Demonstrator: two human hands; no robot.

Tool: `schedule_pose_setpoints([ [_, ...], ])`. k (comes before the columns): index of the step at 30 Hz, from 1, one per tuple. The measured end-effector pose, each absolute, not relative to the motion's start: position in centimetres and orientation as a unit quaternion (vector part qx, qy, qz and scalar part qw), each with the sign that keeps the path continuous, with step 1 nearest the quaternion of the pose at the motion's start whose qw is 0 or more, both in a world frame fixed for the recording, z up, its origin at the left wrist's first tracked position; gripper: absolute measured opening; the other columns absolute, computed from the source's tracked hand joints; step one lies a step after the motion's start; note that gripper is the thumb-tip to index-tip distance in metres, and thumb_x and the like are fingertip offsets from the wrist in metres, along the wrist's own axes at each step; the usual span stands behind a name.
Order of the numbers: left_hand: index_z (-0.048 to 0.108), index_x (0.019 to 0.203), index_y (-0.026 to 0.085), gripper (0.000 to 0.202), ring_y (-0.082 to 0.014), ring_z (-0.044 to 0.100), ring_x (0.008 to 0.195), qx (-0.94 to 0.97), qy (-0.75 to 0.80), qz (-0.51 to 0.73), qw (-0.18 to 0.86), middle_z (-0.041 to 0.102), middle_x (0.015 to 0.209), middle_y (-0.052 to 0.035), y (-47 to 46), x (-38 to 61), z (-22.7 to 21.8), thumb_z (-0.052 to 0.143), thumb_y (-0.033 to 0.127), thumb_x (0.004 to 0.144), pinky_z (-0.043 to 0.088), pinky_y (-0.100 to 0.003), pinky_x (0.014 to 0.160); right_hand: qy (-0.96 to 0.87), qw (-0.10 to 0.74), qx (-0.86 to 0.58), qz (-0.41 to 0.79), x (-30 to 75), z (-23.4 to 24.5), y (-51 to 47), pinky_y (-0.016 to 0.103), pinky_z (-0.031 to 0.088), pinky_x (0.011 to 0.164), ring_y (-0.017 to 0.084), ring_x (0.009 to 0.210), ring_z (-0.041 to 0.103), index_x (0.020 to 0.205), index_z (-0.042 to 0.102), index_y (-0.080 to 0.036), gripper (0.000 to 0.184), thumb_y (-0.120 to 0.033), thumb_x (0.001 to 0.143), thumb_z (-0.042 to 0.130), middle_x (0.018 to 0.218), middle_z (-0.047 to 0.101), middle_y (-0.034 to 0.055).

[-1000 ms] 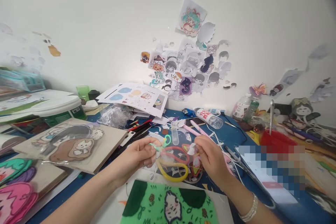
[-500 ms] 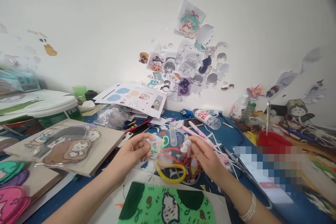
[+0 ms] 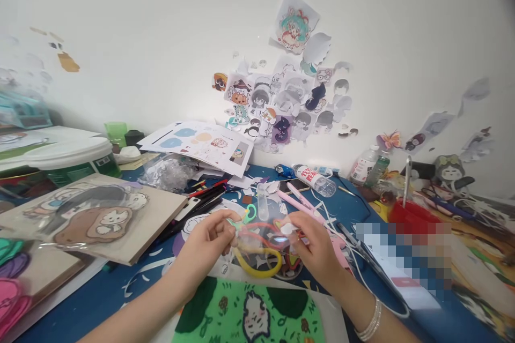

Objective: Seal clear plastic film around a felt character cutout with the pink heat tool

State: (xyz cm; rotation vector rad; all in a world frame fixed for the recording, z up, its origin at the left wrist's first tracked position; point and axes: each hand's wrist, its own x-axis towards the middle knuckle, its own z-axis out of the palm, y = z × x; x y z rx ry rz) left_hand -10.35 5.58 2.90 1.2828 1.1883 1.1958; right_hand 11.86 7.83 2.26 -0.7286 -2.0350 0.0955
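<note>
My left hand (image 3: 219, 233) is closed in a pinch at the edge of what looks like clear plastic film (image 3: 263, 233), which spans the gap between my hands. My right hand (image 3: 311, 238) pinches a small white piece (image 3: 288, 229) at the film's other side; its exact kind is unclear. Below and behind the film lie scissors with green handles (image 3: 251, 213) and a yellow-handled pair (image 3: 259, 265), with red loops (image 3: 257, 228) beside them. Nearest me, a green drawing with a white animal (image 3: 256, 313) rests flat on white paper.
Cardboard with wrapped cut-outs (image 3: 155, 209) lies left, before a white-lidded tub (image 3: 72, 153). Dark pens (image 3: 201, 206), a lying bottle (image 3: 316, 179) and pink tools (image 3: 300, 203) are behind my hands. On the right stand a red cup (image 3: 410, 214) and a partly blurred phone (image 3: 396, 257).
Both hands have come slightly closer together, and the right hand has turned so its white piece shows differently. The view has shifted a little.
</note>
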Motion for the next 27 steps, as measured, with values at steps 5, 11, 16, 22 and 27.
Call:
schedule_pose_setpoints([
  [5,0.054,0.093,0.019,0.028,-0.0116,0.041,0.050,0.533,0.481,0.492,0.493,0.050,0.052,0.0066,5.3,-10.2,2.8,0.058,0.037,0.072,0.031,-0.024,0.050,-0.842,0.477,-0.248,-0.058,12.0,2.4,7.5,0.033,0.051,0.069,0.021,0.077,0.063,0.087,0.058,-0.020,0.019,-0.011,0.083,0.041,0.079,0.066,0.0076],
  [11,0.054,0.090,0.019,0.026,-0.0120,0.041,0.051,0.531,0.484,0.503,0.479,0.046,0.054,0.0069,4.7,-10.0,3.9,0.059,0.034,0.070,0.031,-0.024,0.049,-0.823,0.459,-0.334,0.004,11.9,2.7,7.6,0.031,0.046,0.058,0.019,0.063,0.057,0.070,0.057,-0.020,0.027,-0.016,0.087,0.037,0.064,0.061,0.0056],
  [16,0.052,0.088,0.019,0.028,-0.0114,0.040,0.050,0.521,0.474,0.501,0.503,0.050,0.053,0.0064,4.8,-10.1,4.2,0.060,0.036,0.068,0.031,-0.024,0.049,-0.816,0.460,-0.321,0.142,12.1,2.7,7.8,0.032,0.048,0.075,0.021,0.089,0.060,0.102,0.059,-0.022,0.023,-0.026,0.091,0.039,0.094,0.064,0.0079],
  [22,0.053,0.092,0.019,0.031,-0.0114,0.040,0.049,0.519,0.476,0.495,0.510,0.053,0.052,0.0060,5.3,-10.3,3.5,0.060,0.039,0.070,0.032,-0.024,0.049,-0.742,0.474,-0.332,0.338,11.7,2.6,7.3,0.029,0.050,0.064,0.018,0.073,0.060,0.100,0.060,-0.023,0.032,-0.049,0.087,0.047,0.094,0.062,0.0070],
  [27,0.053,0.089,0.019,0.030,-0.0116,0.042,0.050,0.527,0.468,0.494,0.510,0.052,0.054,0.0058,5.0,-10.0,3.4,0.061,0.040,0.070,0.033,-0.024,0.050,-0.672,0.490,-0.331,0.447,11.3,2.5,7.1,0.027,0.048,0.061,0.016,0.062,0.057,0.080,0.062,-0.021,0.027,-0.047,0.081,0.055,0.068,0.060,0.0015],
])
